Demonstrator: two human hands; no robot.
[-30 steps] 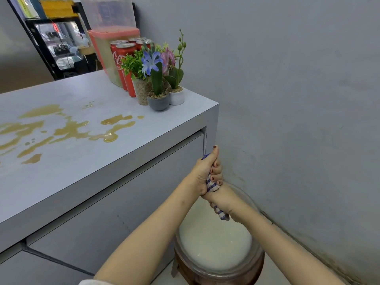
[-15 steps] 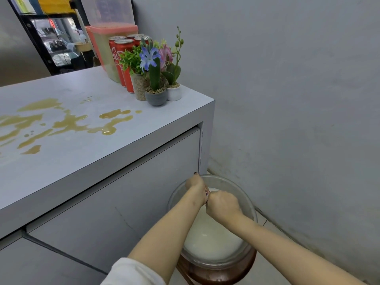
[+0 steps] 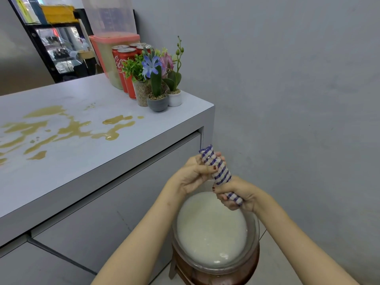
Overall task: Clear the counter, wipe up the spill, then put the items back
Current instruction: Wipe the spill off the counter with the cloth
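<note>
Head view: the left hand (image 3: 193,175) and the right hand (image 3: 236,195) each have their grip clamped round a blue-and-white striped cloth (image 3: 221,171). The cloth is twisted into a tight rope, the left hand at its upper end and the right hand at its lower end. It is held above a clear glass bowl of milky water (image 3: 257,233), which sits on a low brown wooden stool (image 3: 249,266) on the floor beside the pale grey bench (image 3: 144,145).

The step in hand looks like wringing the cloth out before wiping. The yellow-brown liquid spill (image 3: 78,128) lies unwiped in pools and streaks across the bench top. The clearing seems done: the red cola cans (image 3: 123,66), the small potted artificial plants (image 3: 157,99) and the pink-lidded plastic container (image 3: 115,40) stand bunched at the far corner against the grey wall (image 3: 287,99), apart from the wet patch. Left to do are the wiping itself and the putting back.

The nearest pool ends just short of the plant pots, so a wipe there needs care not to knock them. The bench's front edge is close to the spill on the near side, and liquid pushed that way could run over onto the grey drawer fronts (image 3: 123,192). The bowl sits in a narrow gap between bench end and wall. The hands have open room above it and a free path up and left to the bench top.
</note>
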